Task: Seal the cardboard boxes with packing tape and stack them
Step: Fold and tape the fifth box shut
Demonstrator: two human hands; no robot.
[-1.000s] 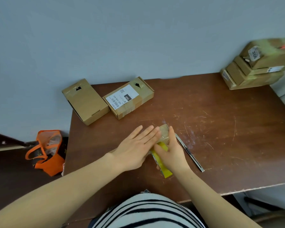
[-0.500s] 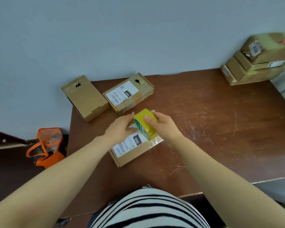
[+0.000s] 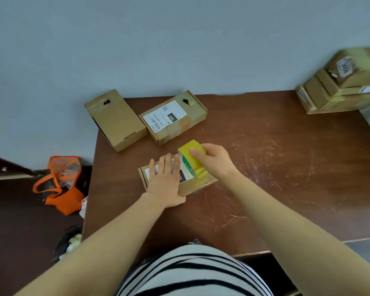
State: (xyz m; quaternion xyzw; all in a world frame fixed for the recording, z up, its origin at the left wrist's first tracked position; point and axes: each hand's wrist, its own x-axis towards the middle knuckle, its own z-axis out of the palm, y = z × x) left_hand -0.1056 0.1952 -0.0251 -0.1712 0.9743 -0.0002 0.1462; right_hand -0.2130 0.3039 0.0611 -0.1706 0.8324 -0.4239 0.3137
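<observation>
Fingers of the left hand (image 3: 163,182) lie straight, pinning the box (image 3: 198,186) so the right hand (image 3: 215,162), clamped on the tape roll (image 3: 193,167), can pull

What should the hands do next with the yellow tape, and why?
Probably pull the tape roll across the box, laying a strip. The right hand grips the roll over the box, and the left hand lies flat on it, holding it steady.

One wide-angle view looks forward and down from the person's head, close over the near edge of the scratched dark-brown wooden table (image 3: 276,167). The table's far edge meets the pale grey-blue wall (image 3: 179,39), and the black-and-white striped shirt (image 3: 190,274) fills the bottom centre.
</observation>
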